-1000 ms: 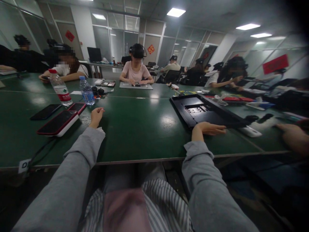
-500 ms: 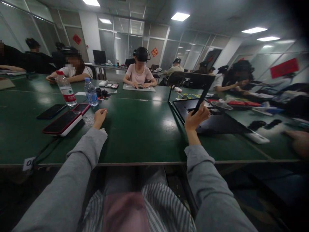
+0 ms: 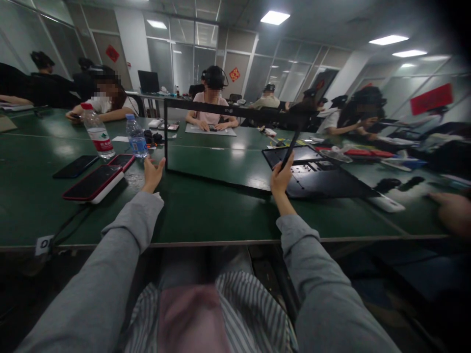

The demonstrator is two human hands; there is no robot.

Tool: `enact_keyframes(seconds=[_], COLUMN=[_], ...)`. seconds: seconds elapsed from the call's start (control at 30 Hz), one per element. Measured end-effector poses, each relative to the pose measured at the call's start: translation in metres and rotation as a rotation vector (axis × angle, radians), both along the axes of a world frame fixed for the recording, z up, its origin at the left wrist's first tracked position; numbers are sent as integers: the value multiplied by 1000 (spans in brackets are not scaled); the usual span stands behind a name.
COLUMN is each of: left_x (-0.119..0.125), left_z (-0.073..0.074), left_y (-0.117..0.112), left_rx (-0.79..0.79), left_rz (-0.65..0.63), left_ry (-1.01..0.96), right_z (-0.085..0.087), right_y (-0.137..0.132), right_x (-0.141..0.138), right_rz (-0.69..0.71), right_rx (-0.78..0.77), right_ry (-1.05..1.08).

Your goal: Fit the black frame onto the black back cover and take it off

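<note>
A thin black rectangular frame [image 3: 221, 110] stands upright over the green table [image 3: 206, 211], its lower bar near the table top. My right hand [image 3: 281, 177] is closed around its right bar, low down. My left hand [image 3: 151, 174] is open, fingers spread, just left of the frame's left bar and not gripping it. A black panel with holes and cut-outs [image 3: 316, 174] lies flat on the table to the right of my right hand.
Two phones [image 3: 91, 182] [image 3: 75, 165] and two water bottles [image 3: 96, 132] [image 3: 136, 137] sit at the left. A white remote [image 3: 384, 202] lies at the right, near another person's hand [image 3: 451, 211]. Several people sit around the far tables.
My right hand lifted the black frame off the flat panel and swung it upright toward the middle. My left hand opened and rose beside the frame's left bar.
</note>
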State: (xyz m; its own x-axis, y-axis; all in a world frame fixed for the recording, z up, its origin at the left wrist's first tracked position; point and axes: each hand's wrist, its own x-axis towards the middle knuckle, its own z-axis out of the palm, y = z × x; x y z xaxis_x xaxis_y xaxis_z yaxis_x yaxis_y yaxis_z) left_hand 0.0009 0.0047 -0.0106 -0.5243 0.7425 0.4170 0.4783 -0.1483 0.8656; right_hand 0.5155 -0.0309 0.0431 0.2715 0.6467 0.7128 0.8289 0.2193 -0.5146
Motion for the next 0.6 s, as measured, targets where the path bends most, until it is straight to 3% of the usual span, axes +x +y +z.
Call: enact_keyframes(seconds=[0.07,0.2,0.4,0.5,0.6], left_x=[7,11,4,5,6], left_z=[3,10,14,16,18], left_y=[-4,-9,-14,-18,-20], left_rx=[8,-119,-198,-281,-358], left_rz=[-34,-139,15,-36,-71], left_ry=[20,-3,41,-36,60], right_z=[-4,-22,-54,-59,-60], right_y=[4,24,55,60,61], right_x=[2,16,29,26,25], right_rz=[-32,-41,242,376,422], right_rx=[-34,-109,-460,-456,-402], right_ry=[63,174,389,487,502])
